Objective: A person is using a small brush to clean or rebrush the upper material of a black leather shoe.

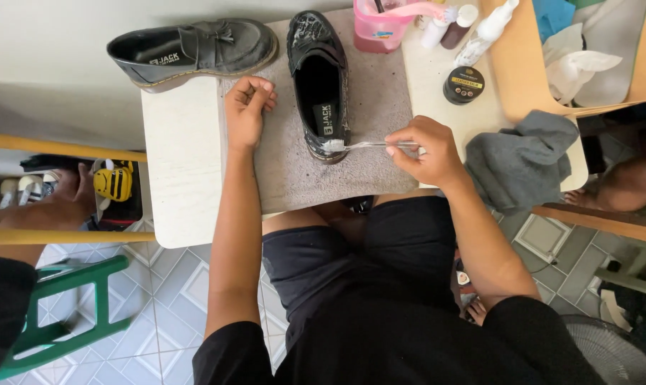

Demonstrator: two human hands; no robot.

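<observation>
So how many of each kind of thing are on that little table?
Black loafers: 2
Small brush: 1
Grey towel mat: 1
Pink tub: 1
Small bottles: 3
Round black tin: 1
Grey cloth: 1
Total: 10

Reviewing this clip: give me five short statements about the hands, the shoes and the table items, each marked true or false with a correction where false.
1. The right hand holds a small brush against the heel of the black shoe on the grey mat. True.
2. The left hand grips the second shoe. False: it rests on the mat beside the shoe being brushed, and the second shoe lies apart at the table's far left.
3. A grey cloth lies right of the right hand. True.
4. The round black tin stands open. False: its lid is on.
5. The pink container sits on the floor. False: it stands on the table.
</observation>
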